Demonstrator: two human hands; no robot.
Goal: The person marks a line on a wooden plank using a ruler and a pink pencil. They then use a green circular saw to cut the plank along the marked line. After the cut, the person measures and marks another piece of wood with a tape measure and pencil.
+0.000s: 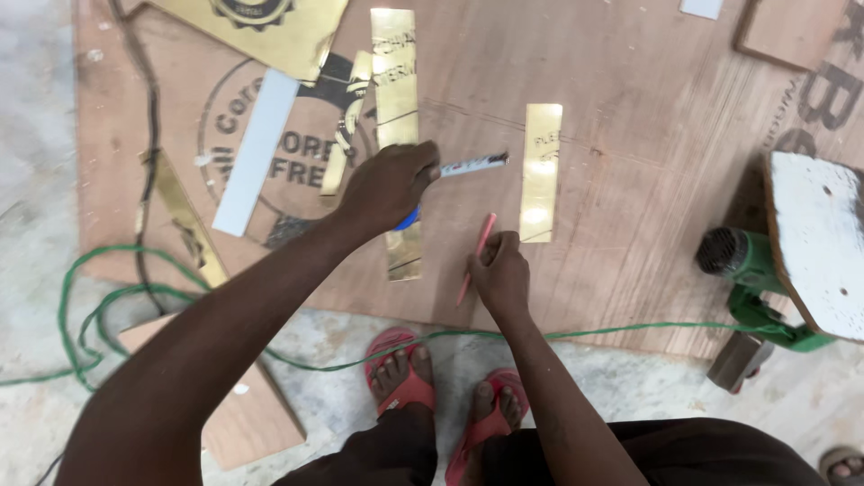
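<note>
Both arms reach forward and down. The left hand (389,187) is curled into a closed grip, knuckles up; the right hand (501,274) sits nearer the body, fingers (490,255) pinched together.

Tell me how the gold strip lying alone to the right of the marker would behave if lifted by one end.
The gold strip looks thin and long, so it would probably bend or sag. Its mirror-like face suggests it is slippery and easily scratched. Lying flat on the plywood sheet, its edge may be hard to catch.

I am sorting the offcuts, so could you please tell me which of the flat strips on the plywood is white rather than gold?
It is the long white strip lying slanted at the left over the round printed mark; the other strips, like the gold strip right of the marker, are shiny gold.
</note>
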